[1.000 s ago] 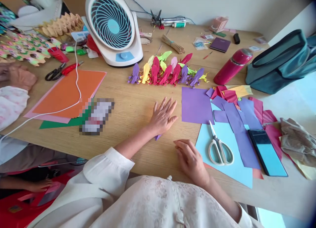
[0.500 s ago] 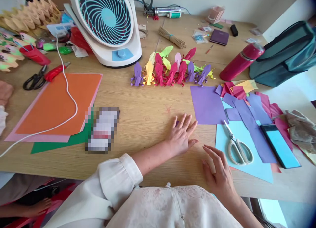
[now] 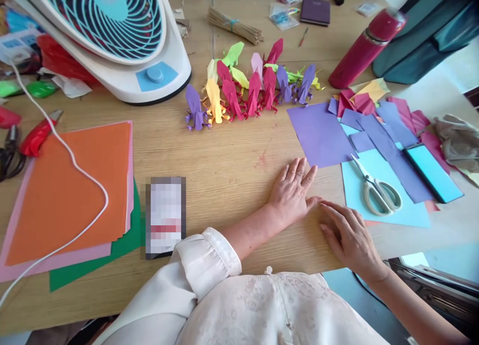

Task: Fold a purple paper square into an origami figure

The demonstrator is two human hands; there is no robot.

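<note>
My left hand [image 3: 294,190] lies palm down on the wooden tabletop [image 3: 232,160], fingers stretched out. Whatever is beneath its palm is hidden. Close to its thumb tip is my right hand [image 3: 346,235], fingers loosely bent and thumb apart, with nothing visible in it. I cannot tell whether the two hands touch. Just beyond the left fingertips lies a purple paper sheet [image 3: 318,135]. White-handled scissors [image 3: 379,190] rest on light blue paper [image 3: 415,215] to the right. Several folded paper figures [image 3: 254,93] in purple, yellow, red and green stand in rows farther back.
A fan [image 3: 157,83] stands at the back left. Orange paper sheets [image 3: 71,195] with a white cable [image 3: 88,180] across them lie left, near a pixelated phone-like object [image 3: 165,215]. A red flask [image 3: 362,51], purple paper strips [image 3: 377,138] and a phone [image 3: 434,170] are right.
The camera view has shifted and tilted. My right hand has come nearer to my left thumb. The small purple piece seen earlier at my left fingers no longer shows.
</note>
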